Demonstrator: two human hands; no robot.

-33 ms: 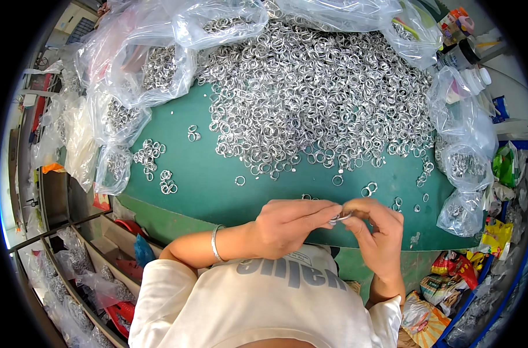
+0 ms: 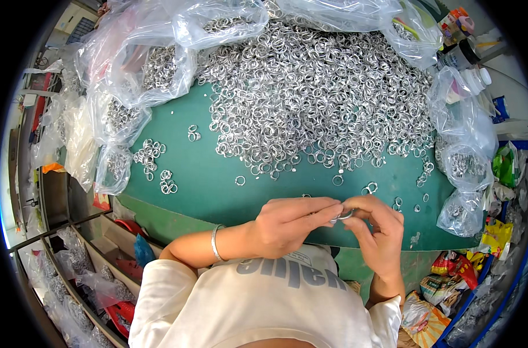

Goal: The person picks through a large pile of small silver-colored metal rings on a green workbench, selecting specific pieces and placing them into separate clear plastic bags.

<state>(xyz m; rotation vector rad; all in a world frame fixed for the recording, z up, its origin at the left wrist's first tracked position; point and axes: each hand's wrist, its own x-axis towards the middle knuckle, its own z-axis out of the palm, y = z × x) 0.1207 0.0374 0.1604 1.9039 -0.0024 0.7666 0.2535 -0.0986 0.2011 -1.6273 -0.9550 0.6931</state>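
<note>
A silver-coloured metal ring (image 2: pixel 346 215) is held near the front edge of the green table, in front of my chest. My right hand (image 2: pixel 379 232) pinches it between thumb and curled forefinger. From the other side, my left hand (image 2: pixel 288 225) closes on it with straight fingers pressed together, and a glint of metal shows at those fingertips. Whether a second ring is in them I cannot tell. Beyond my hands spreads a large heap of similar rings (image 2: pixel 322 93). A single ring (image 2: pixel 337 180) and a few joined-looking rings (image 2: pixel 369 188) lie just past my fingers.
Clear plastic bags of rings (image 2: pixel 159 66) line the table's far and left sides, with more bags (image 2: pixel 464 165) at the right. Small ring clusters (image 2: pixel 149 152) sit at left on the green tabletop (image 2: pixel 200 185). Below left are open drawers (image 2: pixel 95 255); bright packets (image 2: pixel 449 272) lie lower right.
The ring has turned slightly between my fingers and shows more of its curve. Both hands have shifted only a trace; all else is the same.
</note>
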